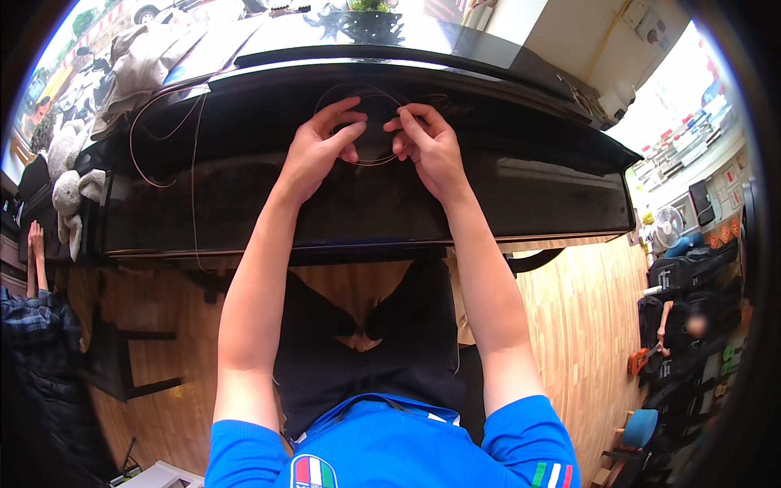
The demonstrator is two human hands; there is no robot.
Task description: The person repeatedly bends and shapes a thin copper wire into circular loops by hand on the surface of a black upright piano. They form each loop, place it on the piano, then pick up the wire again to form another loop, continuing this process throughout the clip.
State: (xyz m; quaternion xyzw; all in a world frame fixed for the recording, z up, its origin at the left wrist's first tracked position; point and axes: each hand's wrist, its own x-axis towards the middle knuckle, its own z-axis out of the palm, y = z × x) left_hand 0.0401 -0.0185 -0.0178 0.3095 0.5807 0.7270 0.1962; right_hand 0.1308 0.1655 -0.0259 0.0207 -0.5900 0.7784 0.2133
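Above a glossy black piano (480, 199), a coil of thin wire (376, 163) hangs between my hands in a round loop. My left hand (325, 142) curls around the coil's left side, its thumb and forefinger a little apart. On the other side, my right hand (429, 146) pinches the coil between thumb and forefinger near its top right. Part of the loop is hidden behind my fingers. A loose length of the same kind of wire (195, 154) trails over the piano on the left and droops past its front edge.
Grey plush toys (69, 199) and a crumpled cloth (146, 65) lie at the left. Beyond them, a person in a plaid sleeve (32, 305) rests their hands on a dark surface. A black bench (130, 362) stands lower left. At right are a blue stool (639, 429) and a person with an orange ukulele (639, 362).
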